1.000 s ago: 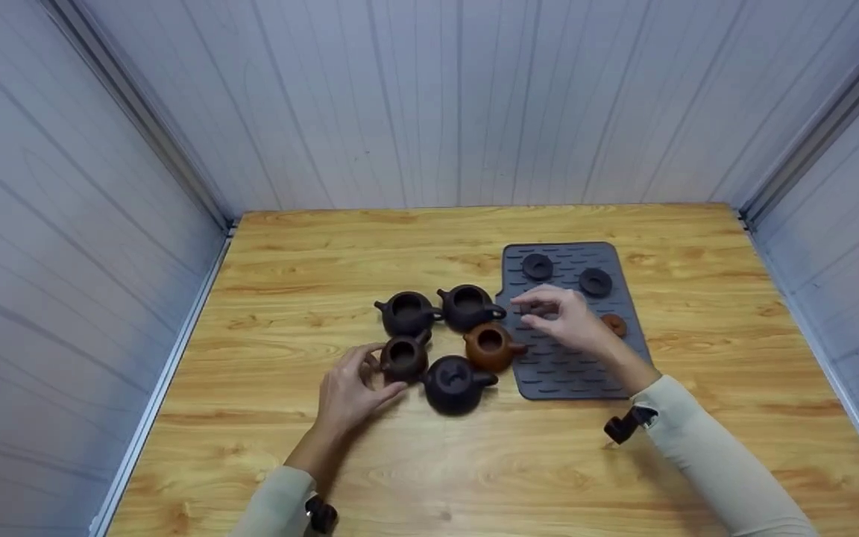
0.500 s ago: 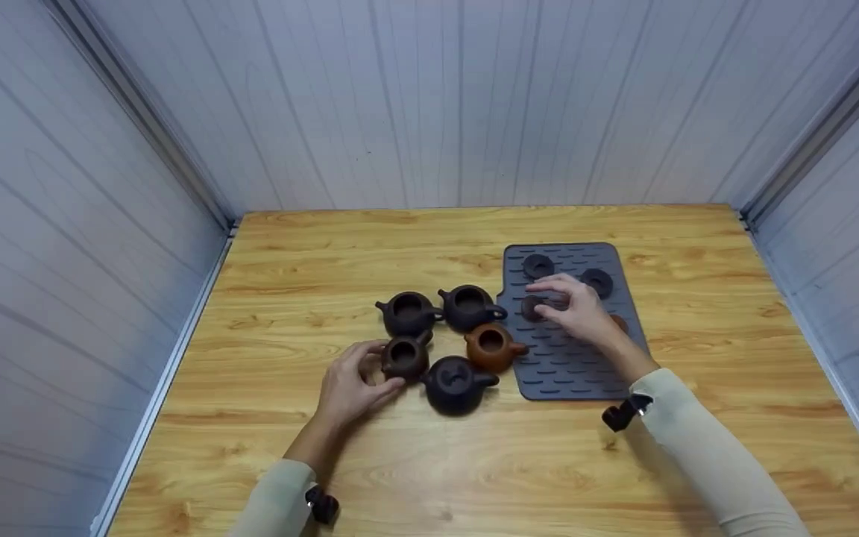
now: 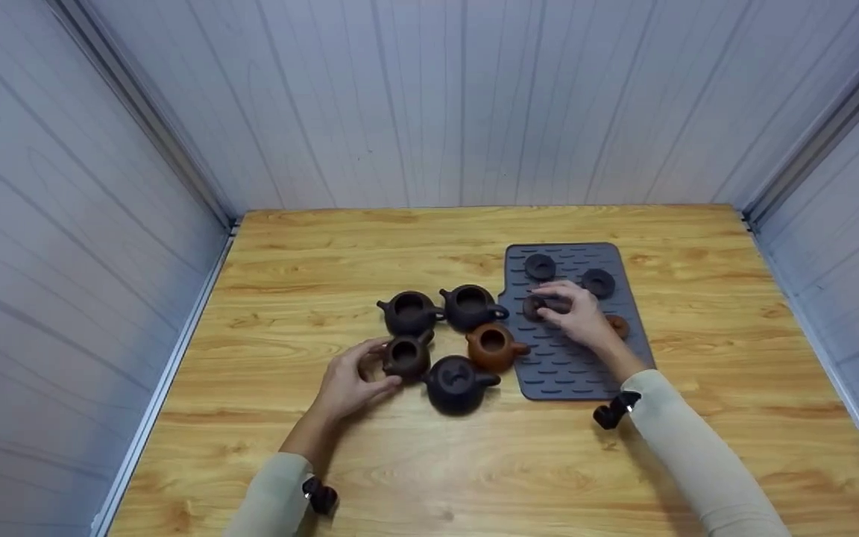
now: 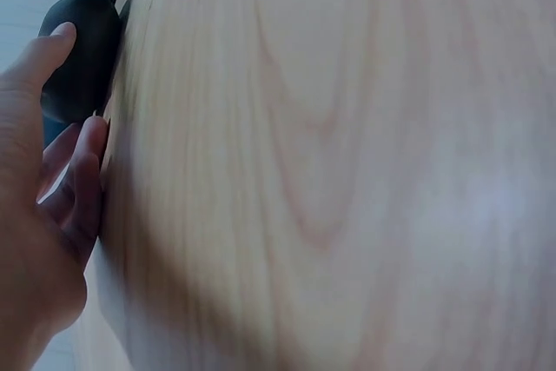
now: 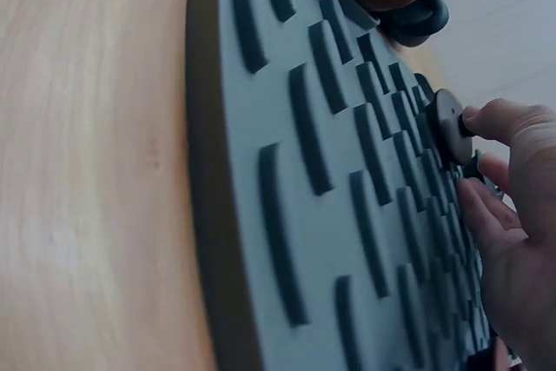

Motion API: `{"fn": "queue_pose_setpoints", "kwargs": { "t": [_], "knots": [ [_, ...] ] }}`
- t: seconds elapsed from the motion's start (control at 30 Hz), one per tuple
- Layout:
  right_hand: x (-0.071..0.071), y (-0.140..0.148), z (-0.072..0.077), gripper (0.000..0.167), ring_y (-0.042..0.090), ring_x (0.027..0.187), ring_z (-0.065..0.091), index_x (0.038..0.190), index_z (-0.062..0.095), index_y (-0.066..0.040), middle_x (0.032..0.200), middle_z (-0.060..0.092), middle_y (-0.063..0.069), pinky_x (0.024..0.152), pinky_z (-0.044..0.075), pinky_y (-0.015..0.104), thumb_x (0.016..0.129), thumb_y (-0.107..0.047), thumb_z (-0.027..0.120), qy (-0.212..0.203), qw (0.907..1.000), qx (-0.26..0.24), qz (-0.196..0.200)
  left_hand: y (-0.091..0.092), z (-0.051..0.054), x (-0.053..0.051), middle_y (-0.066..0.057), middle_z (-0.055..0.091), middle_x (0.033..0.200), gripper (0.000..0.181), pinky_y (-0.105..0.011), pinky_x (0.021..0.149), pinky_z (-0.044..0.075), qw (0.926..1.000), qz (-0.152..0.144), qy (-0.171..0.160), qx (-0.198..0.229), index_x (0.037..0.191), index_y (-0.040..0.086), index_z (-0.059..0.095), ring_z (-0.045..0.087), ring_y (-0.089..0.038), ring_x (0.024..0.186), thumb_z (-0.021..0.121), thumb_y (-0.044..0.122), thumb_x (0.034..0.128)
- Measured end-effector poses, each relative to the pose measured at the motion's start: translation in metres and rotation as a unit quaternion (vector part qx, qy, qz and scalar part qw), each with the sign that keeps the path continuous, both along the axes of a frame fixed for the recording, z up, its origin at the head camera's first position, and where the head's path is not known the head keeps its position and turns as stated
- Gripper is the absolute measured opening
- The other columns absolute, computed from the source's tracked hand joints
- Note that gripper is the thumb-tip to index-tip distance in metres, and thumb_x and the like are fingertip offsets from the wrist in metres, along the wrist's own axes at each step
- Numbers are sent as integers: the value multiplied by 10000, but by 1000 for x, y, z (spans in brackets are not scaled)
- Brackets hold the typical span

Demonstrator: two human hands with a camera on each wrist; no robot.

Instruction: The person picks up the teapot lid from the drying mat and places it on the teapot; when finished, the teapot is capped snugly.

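Observation:
My left hand (image 3: 351,384) holds a small dark brown teapot (image 3: 406,358), thumb on the near side and fingers behind; it has no lid on. In the left wrist view the thumb presses the teapot's dark body (image 4: 82,58). Over the grey ribbed mat (image 3: 564,373), my right hand (image 3: 579,313) has thumb and forefinger at a dark brown lid (image 3: 530,308). In the right wrist view the thumb touches the knob of that lid (image 5: 448,128), while the other fingers curl beneath. The forefinger's contact with the knob is hard to see.
Two black lidless teapots (image 3: 409,313) stand behind, with an orange-brown lidless one (image 3: 493,347) by the mat. Nearest me is a black teapot (image 3: 455,384) with its lid on. Two black lids (image 3: 598,283) and an orange-brown lid (image 3: 618,326) lie on the mat.
The dark brown lid, largely hidden by the right hand a second ago, now shows beside the thumb. The right hand and forearm have shifted slightly. The left hand stays on its teapot.

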State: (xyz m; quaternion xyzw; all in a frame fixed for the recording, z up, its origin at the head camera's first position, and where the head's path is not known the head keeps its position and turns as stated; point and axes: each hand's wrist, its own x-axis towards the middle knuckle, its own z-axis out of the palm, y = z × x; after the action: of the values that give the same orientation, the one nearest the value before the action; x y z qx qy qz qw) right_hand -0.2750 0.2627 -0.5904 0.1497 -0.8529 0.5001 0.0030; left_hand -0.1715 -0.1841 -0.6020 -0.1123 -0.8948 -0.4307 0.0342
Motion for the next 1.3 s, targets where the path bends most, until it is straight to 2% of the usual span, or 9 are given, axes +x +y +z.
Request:
{"fn": "queue_pose_setpoints", "kwargs": {
  "t": [0.23,0.33,0.43,0.57,0.7,0.83,1.13,1.23,1.3],
  "knots": [
    [-2,-1,-4,303,435,1430,643,1302,818,19,1438,725,278,1102,566,178,1000,-5,830,-14,9998,-207,-79,-2,2,-1,-91,841,1312,650,-213,761,513,9994,-64,-285,161,1441,179,763,648,-105,788,1018,246,847],
    [-2,-2,-4,279,434,1395,673,1272,833,16,1396,752,263,1035,513,69,993,-3,834,-39,9998,-168,-112,-3,2,-1,-101,838,1316,647,-200,751,510,9991,-87,-349,241,1445,175,761,630,-76,774,1014,237,853],
    [-1,-3,-4,255,440,1350,695,1249,845,9,1354,770,249,986,487,28,994,-3,831,-28,9999,-41,-156,-3,1,-1,-107,836,1328,653,-201,761,515,9985,-122,-385,378,1450,173,759,710,-137,879,1014,219,851],
    [-1,-4,-5,238,431,1315,708,1233,857,-13,1323,780,232,974,494,37,998,5,820,-11,9998,81,-201,-4,-1,0,-115,834,1339,656,-205,776,526,9977,-168,-386,537,1456,171,756,778,-244,1062,1012,199,852],
    [-1,-5,-5,234,405,1299,716,1226,862,-26,1311,786,225,977,496,36,998,3,823,40,9997,120,-228,-4,-2,0,-120,836,1332,652,-200,763,520,9977,-163,-388,524,1453,165,757,749,-181,951,1011,203,854],
    [0,-5,-4,226,404,1283,722,1218,862,-17,1306,784,232,981,506,42,996,-1,825,96,9997,101,-217,-5,-2,-1,-119,834,1334,657,-190,738,507,9978,-157,-432,488,1458,161,754,648,-79,794,1010,199,854],
    [1,-5,6,252,440,1312,718,1267,843,-14,1358,747,238,945,540,63,1017,-18,814,-101,9997,70,-188,-5,0,-2,-124,833,1323,647,-197,737,498,9982,-146,-455,352,1451,164,757,590,-28,738,1007,211,856],
    [1,-5,11,259,414,1314,729,1282,841,-30,1372,743,217,952,580,118,1025,-29,809,-168,9997,107,-151,-5,0,-3,-127,831,1323,652,-199,735,498,9979,-147,-512,366,1454,165,755,585,-23,724,1008,209,855],
    [1,-5,14,256,396,1315,729,1280,844,-42,1369,749,202,999,626,212,1027,-39,812,-174,9997,139,-129,-5,0,-4,-127,833,1322,650,-199,735,498,9979,-156,-513,360,1453,163,754,582,-17,721,1007,212,857]
  ]
}}
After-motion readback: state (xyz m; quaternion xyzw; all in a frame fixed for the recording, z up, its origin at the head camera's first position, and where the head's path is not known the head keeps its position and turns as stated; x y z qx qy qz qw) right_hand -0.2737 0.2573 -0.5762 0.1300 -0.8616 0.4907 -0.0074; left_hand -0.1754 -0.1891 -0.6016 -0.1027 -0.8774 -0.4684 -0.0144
